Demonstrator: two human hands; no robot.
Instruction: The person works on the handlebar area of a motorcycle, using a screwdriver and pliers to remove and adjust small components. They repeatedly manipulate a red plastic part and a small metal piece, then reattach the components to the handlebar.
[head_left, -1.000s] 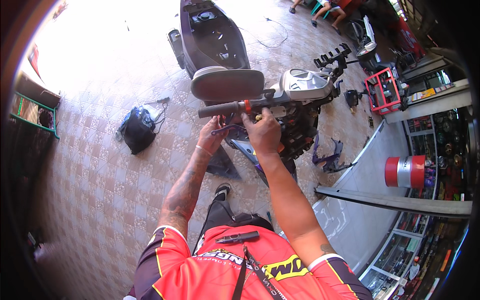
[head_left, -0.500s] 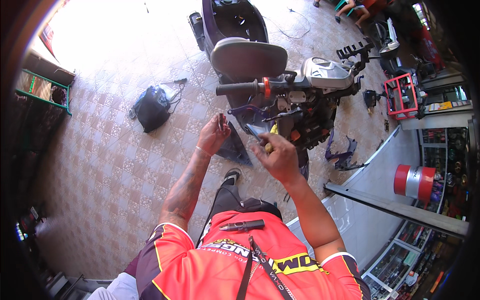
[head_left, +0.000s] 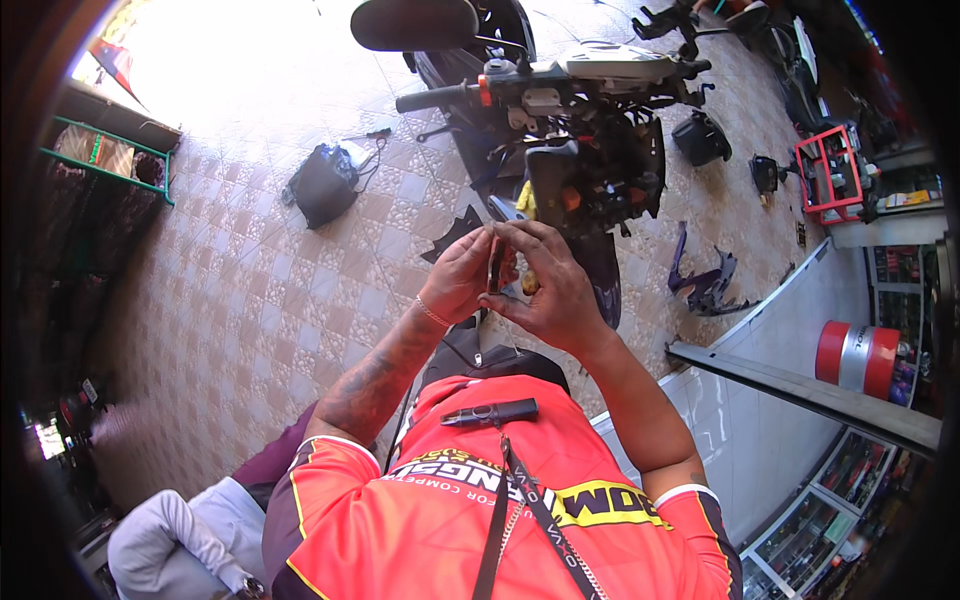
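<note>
In front of my waist, my left hand (head_left: 456, 275) is closed on the edge of a small, thin, dark reddish part (head_left: 494, 262), whose kind I cannot make out. My right hand (head_left: 556, 290) has its fingertips and thumb on the other side of the same part. Below its curled fingers, a rounded yellowish end (head_left: 530, 285) shows, perhaps a tool handle; the rest is hidden. Just beyond both hands stands a partly stripped motorcycle (head_left: 590, 150) with its wiring exposed. Its handlebar grip (head_left: 432, 99) points left, with a dark mirror (head_left: 413, 22) above.
A black bag (head_left: 322, 187) lies on the tiled floor at left. Purple fairing pieces (head_left: 703, 278) lie right of the motorcycle, near a glass-topped counter (head_left: 790, 430). A red crate frame (head_left: 829, 175) and a red drum (head_left: 856, 358) are farther right. A person in grey (head_left: 190, 545) sits at lower left.
My hands, apart before, have come together on the small part. My right hand has moved left toward my left hand. The view has shifted, and the seated person shows more.
</note>
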